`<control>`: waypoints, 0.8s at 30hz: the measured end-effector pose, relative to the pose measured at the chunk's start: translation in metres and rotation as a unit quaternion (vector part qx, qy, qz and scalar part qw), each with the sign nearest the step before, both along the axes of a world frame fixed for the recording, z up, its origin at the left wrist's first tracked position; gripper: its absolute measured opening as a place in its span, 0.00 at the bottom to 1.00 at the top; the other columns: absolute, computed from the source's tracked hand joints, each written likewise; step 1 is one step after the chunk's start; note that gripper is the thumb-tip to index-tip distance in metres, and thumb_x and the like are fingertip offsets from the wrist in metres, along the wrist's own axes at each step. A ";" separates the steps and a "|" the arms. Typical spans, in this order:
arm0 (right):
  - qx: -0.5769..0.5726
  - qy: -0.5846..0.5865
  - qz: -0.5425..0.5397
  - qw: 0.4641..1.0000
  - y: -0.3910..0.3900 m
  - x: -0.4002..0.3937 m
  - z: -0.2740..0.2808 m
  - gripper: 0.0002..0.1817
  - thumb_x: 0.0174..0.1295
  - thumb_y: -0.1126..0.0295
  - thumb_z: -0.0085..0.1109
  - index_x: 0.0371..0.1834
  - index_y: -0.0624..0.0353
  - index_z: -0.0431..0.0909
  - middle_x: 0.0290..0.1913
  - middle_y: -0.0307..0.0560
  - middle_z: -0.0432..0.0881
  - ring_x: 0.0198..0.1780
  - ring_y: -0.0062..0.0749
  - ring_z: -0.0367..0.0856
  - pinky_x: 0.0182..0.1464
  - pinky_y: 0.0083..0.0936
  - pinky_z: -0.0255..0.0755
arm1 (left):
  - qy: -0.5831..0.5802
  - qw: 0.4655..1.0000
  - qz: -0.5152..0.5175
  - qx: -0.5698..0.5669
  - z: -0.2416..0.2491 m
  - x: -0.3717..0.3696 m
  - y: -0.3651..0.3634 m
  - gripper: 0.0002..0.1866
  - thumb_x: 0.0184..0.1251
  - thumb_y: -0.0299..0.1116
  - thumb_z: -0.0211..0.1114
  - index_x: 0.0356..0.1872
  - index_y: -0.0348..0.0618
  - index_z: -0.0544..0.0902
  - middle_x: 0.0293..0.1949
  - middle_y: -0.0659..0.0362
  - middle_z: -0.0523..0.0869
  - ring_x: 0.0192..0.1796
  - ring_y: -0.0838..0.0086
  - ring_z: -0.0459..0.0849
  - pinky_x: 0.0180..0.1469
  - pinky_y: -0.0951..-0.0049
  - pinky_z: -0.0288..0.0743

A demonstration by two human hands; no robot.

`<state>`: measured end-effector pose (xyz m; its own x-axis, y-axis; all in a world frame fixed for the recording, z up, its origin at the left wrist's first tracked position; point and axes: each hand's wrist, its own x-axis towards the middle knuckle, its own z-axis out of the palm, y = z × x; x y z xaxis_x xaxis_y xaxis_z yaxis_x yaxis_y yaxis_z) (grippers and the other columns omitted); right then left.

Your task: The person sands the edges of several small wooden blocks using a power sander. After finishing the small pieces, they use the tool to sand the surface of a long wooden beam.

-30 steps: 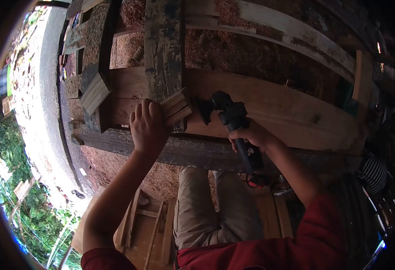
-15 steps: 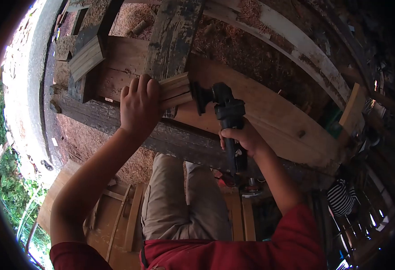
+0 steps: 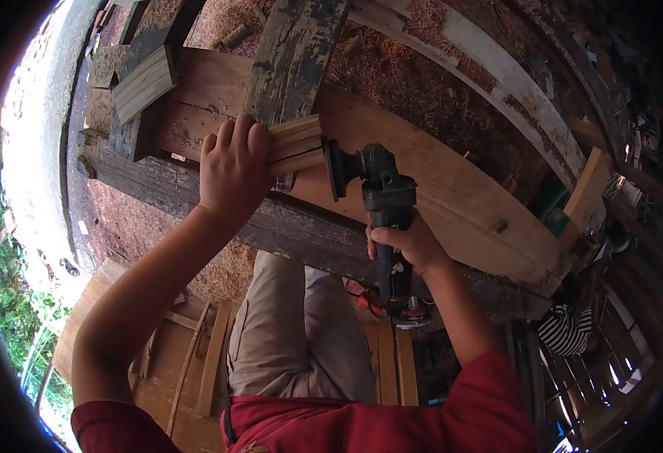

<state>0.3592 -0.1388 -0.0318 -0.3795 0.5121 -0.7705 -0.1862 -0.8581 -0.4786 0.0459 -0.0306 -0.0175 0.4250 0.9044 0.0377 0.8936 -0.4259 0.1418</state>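
My left hand [image 3: 233, 170] is wrapped over a short grooved wooden block [image 3: 298, 143] and holds it down on a wide plank [image 3: 437, 181]. My right hand [image 3: 407, 241] grips the body of a black angle grinder [image 3: 389, 198], thumb across it. The grinder's dark disc [image 3: 337, 171] stands on edge at the block's right end, touching it or very close. Beyond the block, a weathered dark board [image 3: 292, 60] crosses the plank.
Another grooved block [image 3: 145, 84] lies at the upper left. A dark beam [image 3: 157, 181] runs along the near side. Wood shavings [image 3: 392, 72] cover the ground beyond. A pale curved timber [image 3: 490, 64] arcs at the upper right. A striped cloth [image 3: 565, 330] is at the lower right.
The grinder and my right hand have shifted slightly right and down in view. My left hand still holds the block, and the whole view has moved a little.
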 end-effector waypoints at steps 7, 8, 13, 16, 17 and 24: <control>0.002 0.003 -0.008 1.000 -0.008 0.003 -0.007 0.19 0.61 0.68 0.77 0.51 0.62 0.82 0.36 0.46 0.89 0.34 0.33 0.91 0.41 0.36 0.86 | -0.004 1.000 -0.006 0.019 -0.001 -0.001 0.000 0.25 0.47 0.32 0.78 0.45 0.45 0.72 0.45 0.54 0.78 0.47 0.53 0.83 0.48 0.52 0.75; -0.001 -0.001 -0.006 1.000 -0.009 0.004 -0.009 0.19 0.61 0.68 0.77 0.52 0.62 0.82 0.36 0.46 0.89 0.34 0.33 0.91 0.41 0.36 0.86 | -0.005 1.000 -0.007 0.022 -0.002 -0.001 0.000 0.26 0.47 0.32 0.78 0.45 0.45 0.72 0.45 0.54 0.78 0.47 0.54 0.83 0.48 0.52 0.75; 0.017 0.018 -0.021 0.999 -0.011 0.002 -0.005 0.21 0.62 0.68 0.77 0.54 0.62 0.81 0.36 0.45 0.89 0.34 0.33 0.91 0.41 0.36 0.86 | -0.012 1.000 -0.012 0.025 -0.001 0.000 0.001 0.26 0.47 0.33 0.78 0.45 0.45 0.72 0.44 0.54 0.78 0.46 0.54 0.83 0.47 0.52 0.75; 0.028 0.020 -0.027 0.999 -0.010 0.000 -0.003 0.21 0.61 0.69 0.77 0.55 0.62 0.81 0.36 0.46 0.89 0.34 0.33 0.91 0.41 0.36 0.86 | -0.015 1.000 -0.014 0.024 -0.001 0.000 0.002 0.26 0.47 0.34 0.79 0.45 0.45 0.72 0.44 0.54 0.78 0.46 0.54 0.83 0.47 0.52 0.75; 0.032 0.019 -0.027 0.999 -0.009 0.000 -0.003 0.21 0.61 0.69 0.77 0.55 0.62 0.81 0.36 0.46 0.89 0.34 0.33 0.91 0.41 0.36 0.86 | -0.016 1.000 -0.014 0.023 -0.001 0.000 0.002 0.26 0.47 0.34 0.79 0.45 0.45 0.72 0.44 0.54 0.78 0.46 0.54 0.83 0.47 0.52 0.75; 0.022 -0.001 -0.017 1.000 0.001 0.000 -0.012 0.18 0.60 0.68 0.77 0.50 0.60 0.83 0.34 0.45 0.88 0.34 0.33 0.90 0.41 0.35 0.85 | 0.005 1.000 -0.014 0.025 0.002 0.000 0.001 0.18 0.62 0.39 0.73 0.46 0.47 0.75 0.44 0.57 0.80 0.48 0.60 0.83 0.48 0.58 0.74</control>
